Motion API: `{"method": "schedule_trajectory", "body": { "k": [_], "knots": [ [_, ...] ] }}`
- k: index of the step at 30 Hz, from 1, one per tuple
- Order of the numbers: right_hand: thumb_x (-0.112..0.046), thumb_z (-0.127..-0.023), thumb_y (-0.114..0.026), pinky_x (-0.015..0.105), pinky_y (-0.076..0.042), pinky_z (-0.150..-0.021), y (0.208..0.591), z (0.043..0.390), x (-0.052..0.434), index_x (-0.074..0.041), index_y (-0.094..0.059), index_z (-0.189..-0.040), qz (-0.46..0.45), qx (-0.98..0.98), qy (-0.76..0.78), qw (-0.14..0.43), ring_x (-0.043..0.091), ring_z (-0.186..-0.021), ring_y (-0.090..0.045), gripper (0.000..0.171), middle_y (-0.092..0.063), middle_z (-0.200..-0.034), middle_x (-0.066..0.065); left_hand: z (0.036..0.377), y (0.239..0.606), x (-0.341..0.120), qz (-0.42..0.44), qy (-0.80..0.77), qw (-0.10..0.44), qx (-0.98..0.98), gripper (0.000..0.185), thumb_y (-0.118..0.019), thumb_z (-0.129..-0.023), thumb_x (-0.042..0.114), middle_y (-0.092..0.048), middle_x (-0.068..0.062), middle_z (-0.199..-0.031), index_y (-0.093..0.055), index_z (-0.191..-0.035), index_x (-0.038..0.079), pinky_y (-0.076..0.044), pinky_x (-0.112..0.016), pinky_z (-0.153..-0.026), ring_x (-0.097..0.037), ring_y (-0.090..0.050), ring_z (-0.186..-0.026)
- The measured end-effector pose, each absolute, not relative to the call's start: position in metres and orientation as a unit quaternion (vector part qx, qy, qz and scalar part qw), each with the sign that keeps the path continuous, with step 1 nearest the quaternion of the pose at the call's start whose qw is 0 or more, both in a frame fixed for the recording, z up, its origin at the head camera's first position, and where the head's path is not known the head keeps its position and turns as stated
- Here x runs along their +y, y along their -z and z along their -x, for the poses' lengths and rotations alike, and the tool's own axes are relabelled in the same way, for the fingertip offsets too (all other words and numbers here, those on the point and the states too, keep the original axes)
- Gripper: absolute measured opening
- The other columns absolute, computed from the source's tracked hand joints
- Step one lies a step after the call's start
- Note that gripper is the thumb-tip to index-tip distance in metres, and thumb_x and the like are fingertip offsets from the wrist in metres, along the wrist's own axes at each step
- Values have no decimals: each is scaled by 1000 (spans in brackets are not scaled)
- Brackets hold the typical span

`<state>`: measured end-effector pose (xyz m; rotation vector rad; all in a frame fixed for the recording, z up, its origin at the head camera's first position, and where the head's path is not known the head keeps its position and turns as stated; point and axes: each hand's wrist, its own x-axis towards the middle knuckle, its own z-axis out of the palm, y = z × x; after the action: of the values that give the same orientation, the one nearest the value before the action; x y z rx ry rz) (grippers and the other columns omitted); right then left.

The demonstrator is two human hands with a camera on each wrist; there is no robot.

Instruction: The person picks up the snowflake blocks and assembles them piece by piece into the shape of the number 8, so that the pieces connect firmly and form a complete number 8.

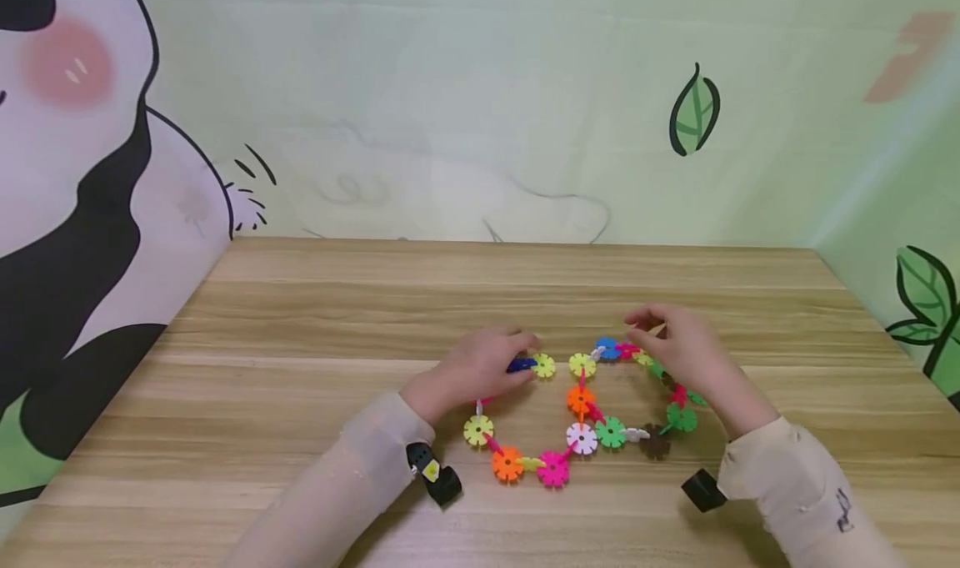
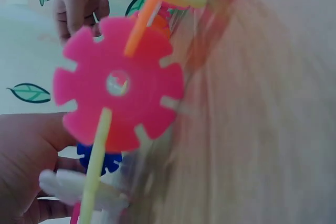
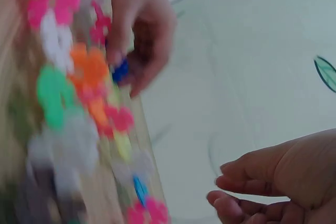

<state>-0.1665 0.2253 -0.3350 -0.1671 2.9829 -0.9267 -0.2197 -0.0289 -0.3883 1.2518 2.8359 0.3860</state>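
A chain of colourful snowflake discs (image 1: 581,422) lies on the wooden table (image 1: 300,318) as two joined loops. My left hand (image 1: 516,356) pinches a dark blue disc (image 1: 521,364) at the open top end of the left loop, beside a yellow-green disc (image 1: 543,366). The right wrist view shows the same pinch on the blue disc (image 3: 121,70). My right hand (image 1: 647,328) hovers over the top of the right loop near a light blue disc (image 1: 607,348); its fingers (image 3: 231,182) are loosely curled and hold nothing. A pink disc (image 2: 118,85) fills the left wrist view.
Walls with a panda (image 1: 67,176) and leaf (image 1: 693,111) print enclose the table on the left, back and right. Bare wood lies all round the chain. Both wrists wear small black cameras (image 1: 438,476).
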Motion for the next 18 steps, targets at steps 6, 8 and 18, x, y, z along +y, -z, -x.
{"method": "schedule_trajectory", "body": {
  "k": [6, 8, 18],
  "knots": [
    [-12, -93, -59, 41, -51, -69, 337, 161, 268, 7, -62, -109, 48, 975, 213, 40, 32, -84, -62, 26, -65, -97, 22, 216, 388, -18, -408, -73, -3, 910, 49, -63, -91, 41, -64, -6, -122, -58, -132, 14, -49, -35, -98, -20, -62, -107],
    [-11, -88, -63, 41, -50, -68, 340, 159, 281, 7, -63, -104, 49, 980, 181, 61, 29, -80, -61, 24, -66, -91, 20, 215, 388, -17, -416, -64, -9, 907, 47, -62, -92, 40, -64, -6, -119, -58, -131, 14, -48, -35, -98, -19, -61, -105],
    [-17, -78, -75, 35, -46, -65, 362, 146, 306, 0, -58, -95, 29, 977, 177, 112, 21, -75, -57, 29, -65, -84, 13, 214, 393, -17, -423, -81, -18, 902, 35, -63, -92, 37, -64, -2, -110, -65, -120, 17, -46, -36, -100, -17, -58, -103]
  ]
}}
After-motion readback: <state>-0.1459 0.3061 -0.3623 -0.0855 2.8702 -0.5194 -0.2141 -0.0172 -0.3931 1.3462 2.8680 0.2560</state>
